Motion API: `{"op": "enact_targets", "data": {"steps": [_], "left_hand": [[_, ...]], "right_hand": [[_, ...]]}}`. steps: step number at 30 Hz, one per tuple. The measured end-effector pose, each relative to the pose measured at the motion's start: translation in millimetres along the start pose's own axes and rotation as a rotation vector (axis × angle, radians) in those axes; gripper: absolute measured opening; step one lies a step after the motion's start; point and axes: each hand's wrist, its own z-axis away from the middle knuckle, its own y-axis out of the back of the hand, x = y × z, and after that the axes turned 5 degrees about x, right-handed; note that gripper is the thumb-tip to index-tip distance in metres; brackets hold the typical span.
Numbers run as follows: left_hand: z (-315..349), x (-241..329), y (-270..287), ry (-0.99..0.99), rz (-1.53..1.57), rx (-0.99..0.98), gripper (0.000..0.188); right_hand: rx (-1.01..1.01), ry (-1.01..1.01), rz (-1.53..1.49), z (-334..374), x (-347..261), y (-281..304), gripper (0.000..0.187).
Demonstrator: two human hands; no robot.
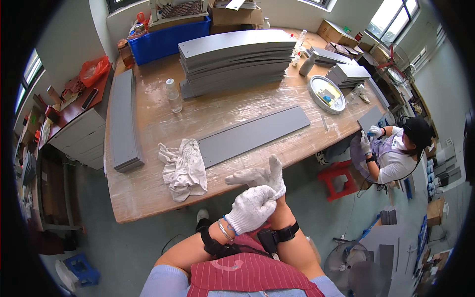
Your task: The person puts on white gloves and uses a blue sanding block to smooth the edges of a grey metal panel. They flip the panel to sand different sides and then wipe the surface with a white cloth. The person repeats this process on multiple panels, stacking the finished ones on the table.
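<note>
Both my hands wear white knitted work gloves. My left hand (251, 210) is closed at my right wrist, its fingers pinching the cuff of the right glove (280, 189). Spread open in front of it, my right hand (262, 175) holds nothing, one finger pointing up and the others to the left. Just beyond my hands a long grey panel (255, 136) with small holes near its ends lies flat on the table. A crumpled white rag (184, 168) rests against the panel's left end and reaches the table's front edge.
The plastic-covered table (153, 195) bears a tall stack of grey panels (237, 64), another panel stack (123, 119) at left, a clear bottle (173, 96) and a round white tub (327, 95). A co-worker (396, 153) sits at the right near a red stool (338, 180).
</note>
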Motion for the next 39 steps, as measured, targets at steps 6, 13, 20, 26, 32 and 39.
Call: {"op": "enact_targets", "data": {"steps": [6, 13, 20, 26, 32, 39], "left_hand": [[12, -24, 19, 0.200, 0.091, -0.065, 0.017], [50, -68, 89, 0.583, 0.570, 0.138, 0.010], [47, -112, 200, 0.615, 0.409, 0.756, 0.007], [23, -165, 238, 0.639, 0.356, 0.815, 0.009], [-36, -212, 175, 0.581, 0.105, 0.668, 0.022], [-108, -230, 75, 0.300, -0.767, 0.367, 0.049]], "right_hand": [[0.159, 0.009, -0.095, -15, 15, -23, 0.063], [0.420, 0.210, 1.159, -97, 78, -23, 0.083], [-0.040, 0.203, 2.169, -158, 149, -73, 0.080], [-0.388, -0.012, 1.850, -156, 159, -86, 0.040], [0.418, -0.271, 1.626, -101, -15, -35, 0.031], [0.524, 0.215, 1.967, -142, -104, 21, 0.029]]}}
